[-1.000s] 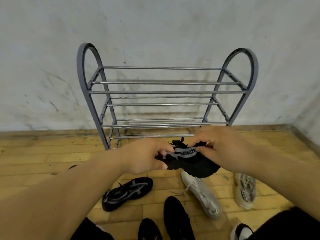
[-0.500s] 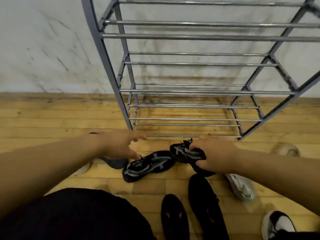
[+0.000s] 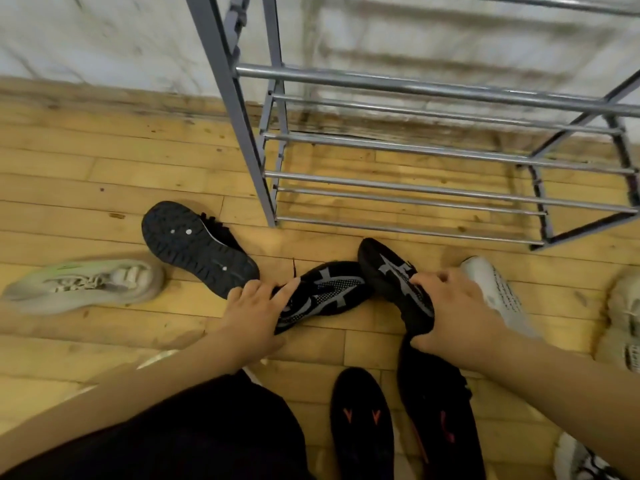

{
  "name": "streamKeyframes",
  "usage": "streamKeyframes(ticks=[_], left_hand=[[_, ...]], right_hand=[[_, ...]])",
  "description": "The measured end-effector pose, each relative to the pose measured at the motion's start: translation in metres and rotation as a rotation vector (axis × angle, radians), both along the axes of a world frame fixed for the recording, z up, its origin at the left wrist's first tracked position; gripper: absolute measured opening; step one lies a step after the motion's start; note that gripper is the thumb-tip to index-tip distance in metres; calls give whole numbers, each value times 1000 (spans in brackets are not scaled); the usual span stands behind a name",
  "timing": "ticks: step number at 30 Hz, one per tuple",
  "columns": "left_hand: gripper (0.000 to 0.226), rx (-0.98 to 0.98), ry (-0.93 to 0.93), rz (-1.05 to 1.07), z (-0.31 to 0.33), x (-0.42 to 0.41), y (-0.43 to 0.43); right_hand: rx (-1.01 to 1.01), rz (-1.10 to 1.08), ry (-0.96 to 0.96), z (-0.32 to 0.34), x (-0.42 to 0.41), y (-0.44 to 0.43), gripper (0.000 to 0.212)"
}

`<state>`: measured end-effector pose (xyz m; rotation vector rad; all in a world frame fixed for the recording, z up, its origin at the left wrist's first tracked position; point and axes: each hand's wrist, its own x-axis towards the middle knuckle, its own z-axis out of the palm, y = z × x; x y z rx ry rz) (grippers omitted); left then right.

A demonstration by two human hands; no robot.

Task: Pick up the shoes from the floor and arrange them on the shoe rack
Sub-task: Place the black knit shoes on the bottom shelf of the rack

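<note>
Slippers of black fabric with red marks (image 3: 360,420) lie nearest, well in front of the grey metal shoe rack (image 3: 415,147). Just beyond them the right hand (image 3: 457,306) grips the heel end of a black knit shoe with grey stripes (image 3: 391,271), its toe aimed at the rack's bottom bars. The left hand (image 3: 256,306) curls its fingers over the collar of the matching black striped shoe (image 3: 325,292), which lies on the wooden plank floor (image 3: 104,188) just beside the first. Left of the rack's front leg lies an overturned black shoe (image 3: 197,247) — sole up — and farther left a pale green-grey sneaker (image 3: 83,282). A white sneaker (image 3: 495,292) lies before the rack's right end. Behind the rack stands a scuffed white wall (image 3: 104,36).
</note>
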<state>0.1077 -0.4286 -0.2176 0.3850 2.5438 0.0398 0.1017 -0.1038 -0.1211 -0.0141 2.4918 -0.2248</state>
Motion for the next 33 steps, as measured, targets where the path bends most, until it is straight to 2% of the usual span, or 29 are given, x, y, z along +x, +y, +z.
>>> streamKeyframes(ticks=[3,6,9,11,15,21,26,30,33], left_hand=[[101,65,-2,30,7,1,2],[96,242,-109,132,31,0,3],[93,277,-97,161,68,-2,8],[91,275,-83,165,90,-1,10],[90,273,-79,205,107,11,6],[89,307,-97,307,124,12,-10],[79,286,-80,258,184,1,-18],[74,369,-20,254,267,-5,-7],[69,480,93,278,343,1,16]], right_hand=[[-107,-116,-93,-10,-8,3,106],[-211,-198,-93,-26,-10,16,92],[-188,-278,-146,-34,3,22,110],[-136,-272,-142,-43,14,18,121],[27,-174,-78,-54,37,-3,115],[-48,-117,-156,-60,45,2,112],[-138,-33,-234,20,3,11,105],[-76,254,-195,144,-23,31,75],[-128,260,-109,244,-17,57,65]])
